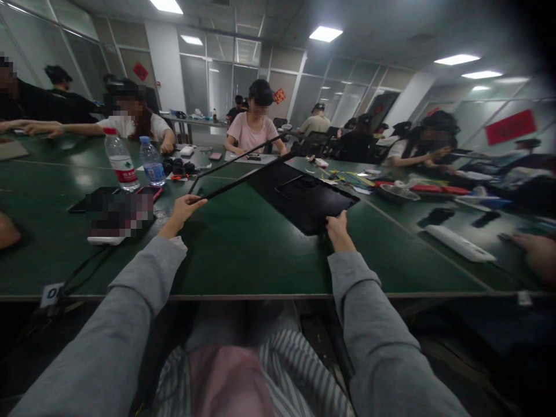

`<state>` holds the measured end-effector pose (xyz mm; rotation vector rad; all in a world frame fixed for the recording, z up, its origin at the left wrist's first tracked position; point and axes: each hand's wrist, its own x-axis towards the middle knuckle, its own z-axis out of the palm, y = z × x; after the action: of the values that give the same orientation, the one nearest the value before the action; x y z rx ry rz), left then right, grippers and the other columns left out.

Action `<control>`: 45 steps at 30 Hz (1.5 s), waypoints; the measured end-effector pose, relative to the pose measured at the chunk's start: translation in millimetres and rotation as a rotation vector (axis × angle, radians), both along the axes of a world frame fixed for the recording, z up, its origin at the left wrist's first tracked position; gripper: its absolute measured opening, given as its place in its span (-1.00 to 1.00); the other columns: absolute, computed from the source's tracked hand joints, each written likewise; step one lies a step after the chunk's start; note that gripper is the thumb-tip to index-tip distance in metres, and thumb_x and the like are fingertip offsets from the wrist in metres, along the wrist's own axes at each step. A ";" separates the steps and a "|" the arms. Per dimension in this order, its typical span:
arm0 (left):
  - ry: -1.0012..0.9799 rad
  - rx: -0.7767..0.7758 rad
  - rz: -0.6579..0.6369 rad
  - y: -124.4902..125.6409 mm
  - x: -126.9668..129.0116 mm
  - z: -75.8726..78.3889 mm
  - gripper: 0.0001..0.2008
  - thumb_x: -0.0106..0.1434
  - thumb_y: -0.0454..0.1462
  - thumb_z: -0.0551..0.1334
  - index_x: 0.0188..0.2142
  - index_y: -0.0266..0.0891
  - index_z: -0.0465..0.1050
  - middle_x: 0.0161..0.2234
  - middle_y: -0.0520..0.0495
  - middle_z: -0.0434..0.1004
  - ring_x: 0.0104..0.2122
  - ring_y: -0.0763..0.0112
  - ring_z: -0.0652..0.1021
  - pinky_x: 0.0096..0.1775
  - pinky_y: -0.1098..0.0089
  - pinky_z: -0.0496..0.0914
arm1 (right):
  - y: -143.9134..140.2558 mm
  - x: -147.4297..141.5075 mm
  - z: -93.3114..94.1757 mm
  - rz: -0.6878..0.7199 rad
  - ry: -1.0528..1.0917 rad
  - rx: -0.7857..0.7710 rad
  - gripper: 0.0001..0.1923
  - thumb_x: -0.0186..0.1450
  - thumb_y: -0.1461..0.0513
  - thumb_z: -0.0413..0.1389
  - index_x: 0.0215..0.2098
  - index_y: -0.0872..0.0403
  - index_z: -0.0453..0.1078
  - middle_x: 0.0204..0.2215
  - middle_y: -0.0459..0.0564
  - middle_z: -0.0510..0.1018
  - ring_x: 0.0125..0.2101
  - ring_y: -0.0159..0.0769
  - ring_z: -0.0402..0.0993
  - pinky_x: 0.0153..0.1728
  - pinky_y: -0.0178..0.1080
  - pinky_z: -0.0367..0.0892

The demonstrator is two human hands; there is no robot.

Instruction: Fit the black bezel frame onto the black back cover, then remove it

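Two bare hands, both yours, sleeved in grey, held out over a green table (256,260).

Left hand (182,213): one, fingers and thumb closed on the near end of a long black bar (238,180), which slants away to the far right. A second, thinner bar (237,165) runs alongside, just beyond it.

Right hand (339,233): one, fingers and thumb pinched on the near right edge of a black panel (299,200). Panel: flat, glossy, tilted, at the middle of your reach, a raised outline on its face. Whether bars and panel form one piece, you cannot tell from here.

To your left: two plastic bottles, upright, one red-capped (120,162), one blue-capped (152,163); one pink-edged phone (150,193), lying near them.

To your right: one metal bowl (397,194); several red items (438,189) beside it; one long white power strip (460,243), nearer you.

Opposite: one person in a pink top (256,128), seated, head bowed.
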<state>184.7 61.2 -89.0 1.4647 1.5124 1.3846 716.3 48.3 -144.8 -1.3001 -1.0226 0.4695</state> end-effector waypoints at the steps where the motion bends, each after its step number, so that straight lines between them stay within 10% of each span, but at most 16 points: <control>1: 0.015 0.012 -0.011 0.3 -0.1 0.1 -0.50 -0.05 0.03 0.58 -0.26 -0.26 0.62 -0.29 -0.19 0.69 -0.14 0.08 0.64 -0.05 0.19 0.51 | 2.7 -3.3 0.0 0.001 0.067 -0.024 -0.07 0.10 0.19 0.23 0.46 -0.10 0.21 0.06 0.06 0.60 -0.06 -0.11 0.61 0.01 0.07 0.57; 10: 0.295 0.156 -0.132 20.6 -12.0 -16.8 -0.55 -0.05 0.06 0.56 -0.29 -0.17 0.64 -0.21 -0.17 0.70 -0.14 0.08 0.63 -0.01 0.15 0.46 | 6.5 -12.0 14.7 -0.057 0.237 0.007 -0.61 0.23 -0.01 0.25 -0.05 -0.04 0.47 -0.34 -0.13 0.56 -0.32 -0.32 0.52 -0.18 -0.21 0.54; 15: 0.437 0.154 -0.181 16.6 -9.2 -16.8 -0.62 0.00 0.04 0.56 -0.28 -0.09 0.65 -0.15 -0.12 0.70 -0.07 0.06 0.62 0.05 0.14 0.41 | -0.4 -16.4 31.2 0.228 0.213 -0.062 -0.48 0.26 -0.27 0.20 -0.22 -0.02 0.41 -0.37 -0.02 0.56 -0.30 -0.21 0.56 -0.18 -0.16 0.56; 25: 0.610 0.119 -0.250 21.8 -9.0 -28.3 -0.64 0.09 0.04 0.51 -0.19 -0.05 0.68 -0.04 -0.13 0.68 0.09 0.00 0.55 0.14 0.07 0.34 | 9.5 -22.8 0.9 -0.227 -0.645 -0.189 -0.49 0.29 0.18 0.08 0.18 0.13 0.48 0.04 0.29 0.54 0.17 0.10 0.34 0.31 0.26 0.12; 36: 0.623 0.205 -0.337 29.6 -10.4 -40.1 -0.71 0.11 -0.01 0.50 -0.24 -0.07 0.69 -0.02 -0.14 0.68 0.16 0.03 0.52 0.30 0.06 0.24 | 9.2 -20.0 -13.7 -0.253 -0.645 -0.234 -0.49 0.25 0.18 0.09 0.14 0.14 0.51 0.00 0.29 0.55 0.14 0.13 0.36 0.27 0.30 0.16; 41: 0.505 0.216 -0.078 32.0 -5.6 -41.3 -0.42 0.18 0.02 0.46 0.11 -0.22 0.57 0.28 -0.34 0.43 0.41 -0.09 0.25 0.39 -0.02 0.12 | 10.3 -20.1 -13.9 -0.176 -0.579 -0.226 -0.50 0.25 0.17 0.11 0.13 0.12 0.52 -0.01 0.25 0.61 0.10 0.08 0.47 0.27 0.24 0.24; 45: 0.323 0.066 0.011 39.3 -9.1 -42.1 -0.37 0.23 0.00 0.43 0.19 -0.31 0.49 0.22 -0.39 0.49 0.31 -0.09 0.41 0.30 0.05 0.30 | 9.9 -19.0 -13.3 -0.134 -0.508 -0.215 -0.47 0.24 0.17 0.14 0.16 0.12 0.51 0.06 0.24 0.63 0.11 0.06 0.51 0.26 0.17 0.32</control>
<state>175.6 100.4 -131.1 1.7917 1.6840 1.2588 697.3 58.2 -158.1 -1.7200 -1.3156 0.1464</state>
